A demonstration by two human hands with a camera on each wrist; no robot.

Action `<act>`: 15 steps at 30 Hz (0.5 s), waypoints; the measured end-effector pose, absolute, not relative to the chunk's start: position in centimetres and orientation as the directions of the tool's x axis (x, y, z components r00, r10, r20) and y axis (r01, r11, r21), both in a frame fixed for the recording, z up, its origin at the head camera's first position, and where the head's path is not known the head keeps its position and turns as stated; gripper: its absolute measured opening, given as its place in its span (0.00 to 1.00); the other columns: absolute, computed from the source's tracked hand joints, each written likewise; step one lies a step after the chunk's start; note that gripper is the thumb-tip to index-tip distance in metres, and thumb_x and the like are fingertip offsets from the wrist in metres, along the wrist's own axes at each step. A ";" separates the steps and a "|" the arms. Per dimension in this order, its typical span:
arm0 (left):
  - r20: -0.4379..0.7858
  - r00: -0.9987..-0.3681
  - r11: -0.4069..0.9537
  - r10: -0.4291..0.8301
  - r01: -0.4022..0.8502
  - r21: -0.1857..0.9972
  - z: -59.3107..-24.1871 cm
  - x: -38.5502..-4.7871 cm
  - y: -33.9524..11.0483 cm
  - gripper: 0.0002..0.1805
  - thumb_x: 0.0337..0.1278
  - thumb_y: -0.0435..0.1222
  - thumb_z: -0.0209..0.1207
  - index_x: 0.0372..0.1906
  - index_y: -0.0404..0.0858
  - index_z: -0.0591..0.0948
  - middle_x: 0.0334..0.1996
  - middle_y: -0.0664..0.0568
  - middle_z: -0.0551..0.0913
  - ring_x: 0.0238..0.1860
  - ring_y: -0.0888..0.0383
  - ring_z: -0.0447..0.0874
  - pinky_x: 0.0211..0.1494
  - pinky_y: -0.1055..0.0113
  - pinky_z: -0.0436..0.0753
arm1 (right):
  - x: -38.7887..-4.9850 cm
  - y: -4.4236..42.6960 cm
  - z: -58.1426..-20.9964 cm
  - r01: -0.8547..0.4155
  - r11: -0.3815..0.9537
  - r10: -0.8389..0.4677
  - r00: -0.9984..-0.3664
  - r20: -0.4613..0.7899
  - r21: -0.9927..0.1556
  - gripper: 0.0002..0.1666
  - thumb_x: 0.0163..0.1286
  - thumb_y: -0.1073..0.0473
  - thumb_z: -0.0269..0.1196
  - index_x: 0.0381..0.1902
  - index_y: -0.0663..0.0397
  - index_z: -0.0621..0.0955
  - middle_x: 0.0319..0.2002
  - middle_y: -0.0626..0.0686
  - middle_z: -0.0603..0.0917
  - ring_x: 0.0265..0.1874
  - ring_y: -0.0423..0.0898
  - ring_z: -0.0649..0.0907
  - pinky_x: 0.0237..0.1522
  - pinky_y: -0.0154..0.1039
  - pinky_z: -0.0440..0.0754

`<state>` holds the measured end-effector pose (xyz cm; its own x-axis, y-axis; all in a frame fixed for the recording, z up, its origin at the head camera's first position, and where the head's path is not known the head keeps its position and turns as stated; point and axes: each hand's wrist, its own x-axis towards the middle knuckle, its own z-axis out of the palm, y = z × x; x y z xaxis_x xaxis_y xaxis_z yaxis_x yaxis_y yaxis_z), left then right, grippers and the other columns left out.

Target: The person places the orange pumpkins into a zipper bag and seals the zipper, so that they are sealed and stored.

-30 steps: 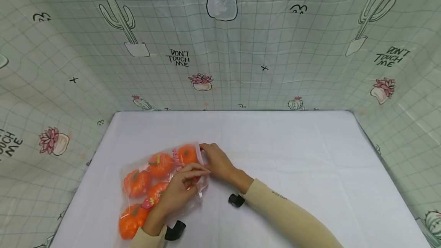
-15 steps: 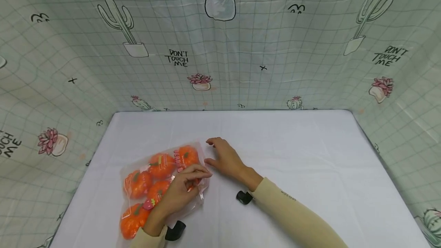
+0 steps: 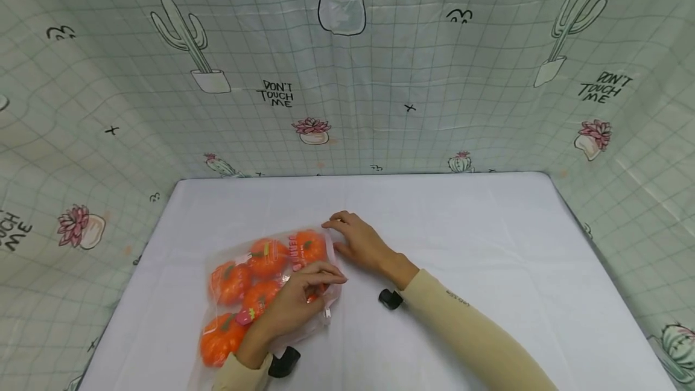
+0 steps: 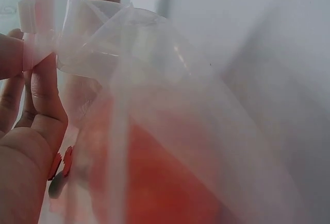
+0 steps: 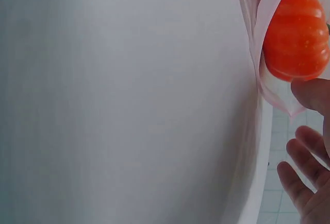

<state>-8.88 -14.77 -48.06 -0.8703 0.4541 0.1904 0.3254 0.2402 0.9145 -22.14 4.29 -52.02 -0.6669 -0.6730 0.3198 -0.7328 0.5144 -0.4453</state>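
Observation:
A clear zip bag (image 3: 294, 252) with pink lettering lies on the left of the white table, holding several orange pumpkins (image 3: 230, 282) with green stems. My left hand (image 3: 298, 300) reaches over the bag. In the left wrist view, its thumb and fingers pinch the pink zip strip (image 4: 38, 7) beside a white slider (image 4: 27, 16). At the bag's far right corner is my right hand (image 3: 365, 245). Its thumb (image 5: 309, 94) lies against or just in front of the bag in the right wrist view, and its fingers (image 5: 305, 162) are spread apart from the thumb.
The white table (image 3: 461, 246) extends to the right of the bag. A cactus-print curtain (image 3: 380, 77) hangs behind it and along both sides. A black wrist camera sits at each cuff, the right one (image 3: 390, 299) and the left one (image 3: 285, 362).
My right hand let go of the bag's edge, drew back to the right, and is now close to the corner again. The bag has shifted slightly right with my left hand.

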 end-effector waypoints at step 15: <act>0.177 -0.866 0.240 0.468 0.317 0.918 -47.7 -8.6 -14.2 0.19 0.62 0.18 0.59 0.54 0.32 0.89 0.53 0.46 0.85 0.45 0.56 0.79 0.42 0.72 0.78 | -23.7 4.7 -52.4 -0.737 0.546 -0.619 -0.675 0.401 -0.398 0.06 0.70 0.66 0.71 0.42 0.52 0.90 0.46 0.51 0.86 0.48 0.51 0.84 0.54 0.47 0.85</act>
